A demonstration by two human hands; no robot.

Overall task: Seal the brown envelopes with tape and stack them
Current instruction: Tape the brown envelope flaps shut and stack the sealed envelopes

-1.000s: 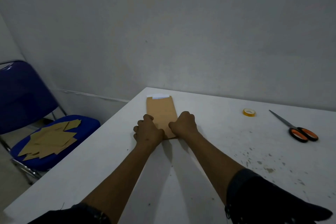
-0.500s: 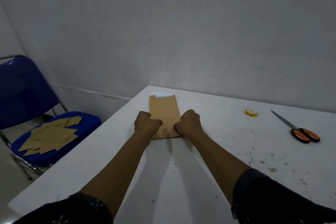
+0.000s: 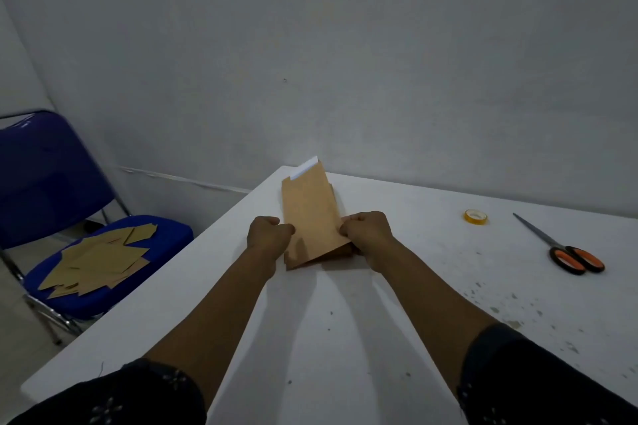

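A: Both hands have the brown envelope point(image 3: 309, 214) by its long edges near the close end. The left hand point(image 3: 268, 235) pinches the left edge with curled fingers, and the right hand point(image 3: 367, 234) grips the right edge the same way.

B: Where does the envelope sit?

A: Toward the far left corner of the white table point(image 3: 345, 321), its far end tilted up off the surface. A white strip point(image 3: 304, 167) shows at that far end. There may be a second envelope under it, since a brown edge peeks out by the right hand, but I can't be sure.

B: And the rest?

A: A roll of yellow tape point(image 3: 475, 217) lies to the right, well apart from the hands. Scissors point(image 3: 562, 247) with orange-and-black handles lie further right. A loose pile of envelopes point(image 3: 100, 259) rests on the blue chair point(image 3: 45, 179) beside the table.
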